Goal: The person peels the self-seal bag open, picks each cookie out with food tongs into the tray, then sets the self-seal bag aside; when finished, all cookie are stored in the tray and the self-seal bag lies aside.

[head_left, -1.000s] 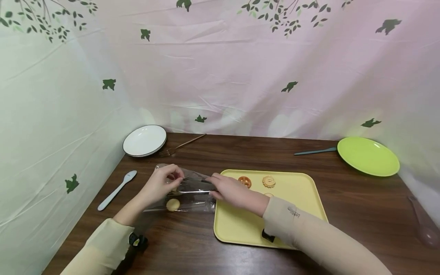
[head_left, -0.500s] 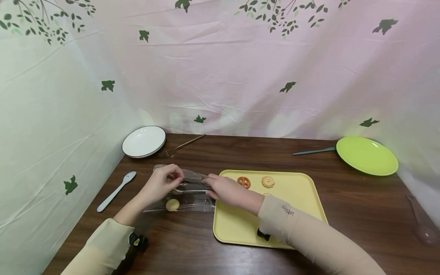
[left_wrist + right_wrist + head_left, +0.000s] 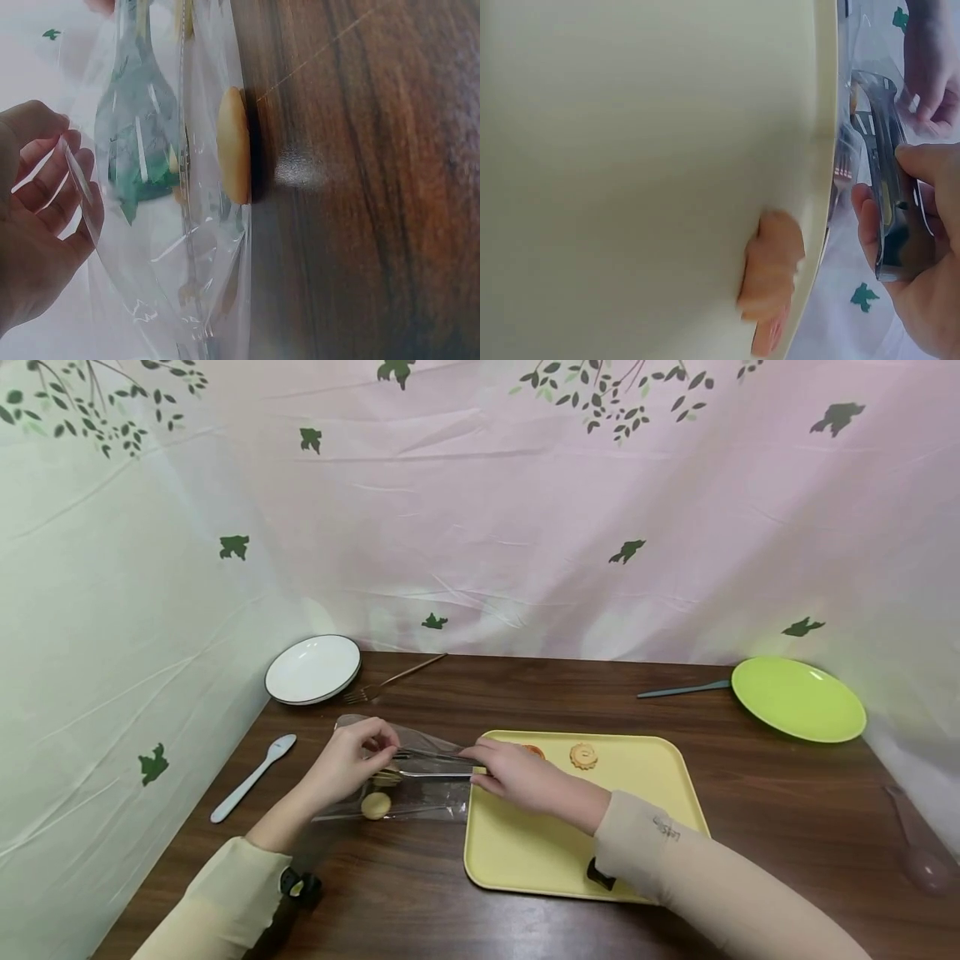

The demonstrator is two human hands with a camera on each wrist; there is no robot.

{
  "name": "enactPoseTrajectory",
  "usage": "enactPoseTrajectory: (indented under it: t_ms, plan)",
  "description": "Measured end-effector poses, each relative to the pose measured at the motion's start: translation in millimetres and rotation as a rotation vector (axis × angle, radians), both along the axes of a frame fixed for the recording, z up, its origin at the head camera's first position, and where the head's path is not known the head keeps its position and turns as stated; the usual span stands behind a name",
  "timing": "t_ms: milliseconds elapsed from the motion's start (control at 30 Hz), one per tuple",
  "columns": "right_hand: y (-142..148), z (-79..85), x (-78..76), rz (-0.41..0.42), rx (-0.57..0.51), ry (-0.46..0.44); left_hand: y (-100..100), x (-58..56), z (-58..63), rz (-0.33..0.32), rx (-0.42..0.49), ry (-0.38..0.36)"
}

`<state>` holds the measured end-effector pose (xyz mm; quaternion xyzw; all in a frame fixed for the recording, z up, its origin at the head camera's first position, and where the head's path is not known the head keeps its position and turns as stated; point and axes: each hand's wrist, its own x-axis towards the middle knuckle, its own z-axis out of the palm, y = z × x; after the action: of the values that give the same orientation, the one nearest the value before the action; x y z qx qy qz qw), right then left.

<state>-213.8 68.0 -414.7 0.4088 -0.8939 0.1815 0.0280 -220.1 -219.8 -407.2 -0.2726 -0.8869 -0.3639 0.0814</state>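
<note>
My left hand (image 3: 352,758) pinches the edge of a clear plastic bag (image 3: 431,806) lying left of the tray; the left wrist view shows the film between thumb and fingers. A round pale cookie (image 3: 377,806) is in the bag, near its lower edge. My right hand (image 3: 528,779) grips metal tongs (image 3: 900,225) over the tray's left edge. Their slotted ends (image 3: 139,142) reach into the bag, close to my left hand. A pale yellow patch shows beside those ends; whether the tongs hold it, I cannot tell.
A yellow tray (image 3: 540,856) holds a scalloped cookie (image 3: 583,756) and a partly hidden pretzel (image 3: 535,751). Around them are a white plate (image 3: 313,668), copper fork (image 3: 408,672), pale blue spoon (image 3: 253,778), blue-grey knife (image 3: 682,690), green plate (image 3: 798,699) and a dim spoon (image 3: 922,860).
My right hand first shifts slightly left, then moves right with the tongs, now covering more of the pretzel. My left hand keeps its pinch on the bag, almost still.
</note>
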Motion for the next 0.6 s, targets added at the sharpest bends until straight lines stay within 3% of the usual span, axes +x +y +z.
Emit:
enactPoseTrajectory:
  t_ms: [267, 600]
  plan:
    - [42, 1.5, 8.8, -0.001, -0.043, 0.014, 2, -2.3, -0.6, -0.010, 0.010, 0.003]
    - [101, 9.2, 28.5, -0.078, -0.092, -0.028, 4, -3.9, -4.9, 0.017, 0.015, 0.010]
